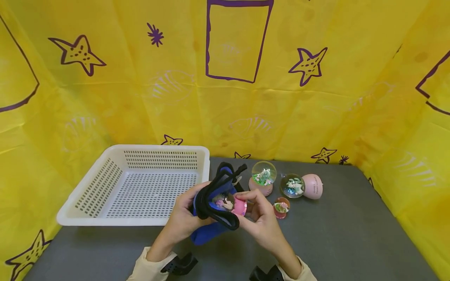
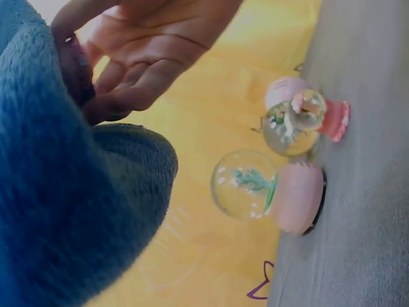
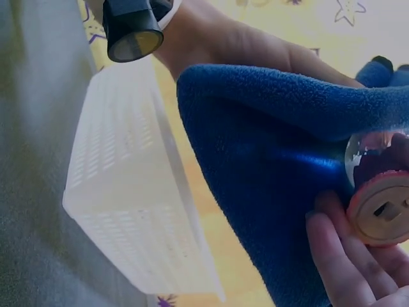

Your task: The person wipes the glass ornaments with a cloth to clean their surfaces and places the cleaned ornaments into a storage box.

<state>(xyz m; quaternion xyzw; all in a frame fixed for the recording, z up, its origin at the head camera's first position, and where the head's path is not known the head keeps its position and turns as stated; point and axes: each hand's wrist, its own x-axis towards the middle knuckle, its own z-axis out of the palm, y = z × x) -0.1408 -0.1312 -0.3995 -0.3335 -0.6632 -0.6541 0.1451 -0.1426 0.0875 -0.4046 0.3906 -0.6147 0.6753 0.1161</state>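
Observation:
My left hand point(image 1: 186, 212) grips a fuzzy blue cloth point(image 1: 207, 233) with black edging, which bunches around a small snow globe point(image 1: 225, 201). In the right wrist view the cloth point(image 3: 249, 173) hangs broad and folded beside the globe's round base point(image 3: 381, 211). The thumb and fingers of my right hand point(image 1: 261, 218) pinch the globe's pink base, and its glass dome faces into the cloth. Part of the dome is hidden by the black edging in the head view.
A white perforated basket point(image 1: 131, 224) stands at the left. Right of the hands are a snow globe with green inside point(image 1: 263, 173), one lying on its side with a pink base point(image 1: 313, 186), and a small pink one point(image 1: 281, 207). A yellow patterned cloth point(image 1: 232, 101) encloses the grey table.

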